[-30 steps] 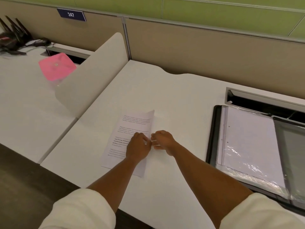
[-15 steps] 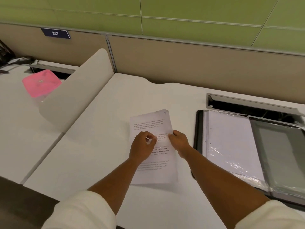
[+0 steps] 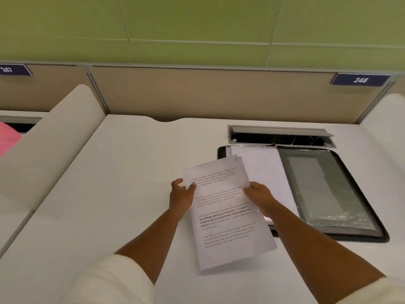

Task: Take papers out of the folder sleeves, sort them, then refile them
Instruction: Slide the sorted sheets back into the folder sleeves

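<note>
- White papers [image 3: 228, 213] hang between your left hand [image 3: 182, 194] and right hand [image 3: 259, 195], fingers pinching each side edge.
- Loose sheets could fan, slip onto the counter [image 3: 122, 194], or snag the folder [image 3: 333, 194] sleeve.

There are two bare hands, the left hand [image 3: 182, 195] and the right hand [image 3: 258, 195]. I count one small stack of white printed paper sheets [image 3: 228, 213]; how many sheets it has I cannot tell. There is one open black folder with clear plastic sleeves [image 3: 328, 189], two dark blue number plates [image 3: 360, 80] and one pink object [image 3: 8, 137].
</note>
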Available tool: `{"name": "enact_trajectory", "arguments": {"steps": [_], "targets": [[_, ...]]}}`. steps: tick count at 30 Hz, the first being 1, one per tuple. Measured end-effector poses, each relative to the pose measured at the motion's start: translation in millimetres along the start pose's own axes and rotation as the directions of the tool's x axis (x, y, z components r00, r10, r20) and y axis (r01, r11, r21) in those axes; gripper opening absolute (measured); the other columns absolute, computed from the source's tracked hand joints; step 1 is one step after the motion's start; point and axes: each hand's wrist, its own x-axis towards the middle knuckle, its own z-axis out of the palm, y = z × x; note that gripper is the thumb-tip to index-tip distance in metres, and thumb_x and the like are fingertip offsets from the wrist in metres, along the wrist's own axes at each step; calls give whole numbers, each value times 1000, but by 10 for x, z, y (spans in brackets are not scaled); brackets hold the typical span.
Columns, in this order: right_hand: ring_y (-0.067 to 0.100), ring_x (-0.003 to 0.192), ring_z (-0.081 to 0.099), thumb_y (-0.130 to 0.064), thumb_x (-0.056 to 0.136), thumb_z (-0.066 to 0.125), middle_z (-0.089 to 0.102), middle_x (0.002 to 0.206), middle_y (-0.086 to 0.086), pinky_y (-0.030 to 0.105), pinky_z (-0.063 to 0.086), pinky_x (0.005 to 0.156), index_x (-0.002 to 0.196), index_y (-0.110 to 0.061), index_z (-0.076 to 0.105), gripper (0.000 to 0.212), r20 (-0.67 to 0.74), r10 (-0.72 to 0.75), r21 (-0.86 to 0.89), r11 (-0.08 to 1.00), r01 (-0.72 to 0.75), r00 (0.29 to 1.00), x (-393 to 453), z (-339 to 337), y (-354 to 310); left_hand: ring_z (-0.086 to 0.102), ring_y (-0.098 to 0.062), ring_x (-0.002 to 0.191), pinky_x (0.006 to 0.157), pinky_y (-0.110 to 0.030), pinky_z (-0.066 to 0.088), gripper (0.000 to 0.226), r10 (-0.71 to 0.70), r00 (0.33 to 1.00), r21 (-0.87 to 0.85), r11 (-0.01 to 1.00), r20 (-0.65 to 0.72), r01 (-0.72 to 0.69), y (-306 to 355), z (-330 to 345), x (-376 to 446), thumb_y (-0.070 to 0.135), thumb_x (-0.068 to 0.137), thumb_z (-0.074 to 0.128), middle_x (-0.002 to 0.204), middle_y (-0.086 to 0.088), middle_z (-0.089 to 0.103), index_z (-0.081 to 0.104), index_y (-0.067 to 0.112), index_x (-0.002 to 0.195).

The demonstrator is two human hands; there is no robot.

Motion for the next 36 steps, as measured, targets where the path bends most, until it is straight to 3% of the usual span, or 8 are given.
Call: {"name": "enact_trajectory", "arguments": {"steps": [4, 9, 11, 14, 19, 26, 32, 36], "targets": [[25, 87, 68, -11, 92, 47, 71, 103, 9, 32, 55, 69, 100, -9, 67, 22, -72, 47, 12, 999, -46, 996, -108, -438, 203, 68, -22, 101, 96, -45, 55, 45, -60, 988, -161, 983, 142, 83, 85, 384, -92, 33, 94, 67, 112, -1, 68, 53, 15, 133], [31, 100, 63, -9, 95, 47, 64, 115, 14, 38, 52, 82, 112, -5, 64, 25, -113, 106, -60, 992, -113, 988, -206, -910, 458, 68, -20, 91, 88, -38, 56, 15, -61, 974, -194, 975, 219, 105, 222, 825, -302, 19, 98, 61, 102, -1, 70, 60, 15, 112], [32, 103, 62, -8, 95, 49, 62, 115, 15, 39, 51, 89, 114, -5, 63, 24, -128, 127, -62, 989, -136, 984, -254, -1075, 574, 68, -22, 96, 88, -38, 57, 19, -78, 964, -174, 977, 253, 124, 247, 1000, -375, 15, 98, 60, 107, -4, 71, 62, 12, 117], [27, 86, 67, -10, 93, 52, 68, 101, 11, 39, 57, 77, 98, -7, 64, 13, -161, 140, 17, 990, -139, 977, -341, -1279, 752, 68, -23, 100, 87, -37, 57, 19, -114, 949, -120, 981, 292, 155, 280, 1250, -487, 12, 98, 61, 111, -6, 70, 61, 15, 116], [23, 84, 68, -26, 100, 51, 70, 96, 7, 31, 53, 65, 98, -12, 64, 19, -220, 55, 53, 998, -44, 974, -447, -1588, 1007, 70, -26, 101, 95, -49, 55, 30, -156, 920, -51, 981, 359, 186, 233, 1637, -659, 14, 95, 64, 112, -6, 72, 61, 12, 125], [29, 85, 67, -27, 98, 53, 69, 89, 11, 41, 55, 78, 84, -12, 63, 23, -325, 24, 25, 1000, -17, 945, -432, -1903, 1373, 70, -22, 97, 74, -33, 58, 20, -161, 913, 13, 986, 376, 168, 229, 2006, -959, 12, 99, 59, 109, -5, 72, 62, 13, 119], [24, 91, 65, -28, 100, 51, 68, 98, 4, 39, 53, 82, 108, -12, 64, 23, -363, -29, -1, 1000, 30, 931, -400, -2064, 1588, 68, -18, 89, 65, -28, 53, 11, -183, 909, 26, 982, 374, 187, 220, 2220, -1140, 12, 100, 57, 102, -5, 71, 62, 12, 110], [23, 93, 63, -29, 99, 51, 66, 99, 1, 39, 52, 83, 105, -16, 61, 18, -398, -34, 12, 999, 42, 917, -380, -2116, 1683, 69, -19, 91, 74, -31, 55, 10, -193, 903, 35, 980, 383, 195, 168, 2347, -1198, 12, 100, 58, 103, -5, 71, 62, 12, 109]]}}
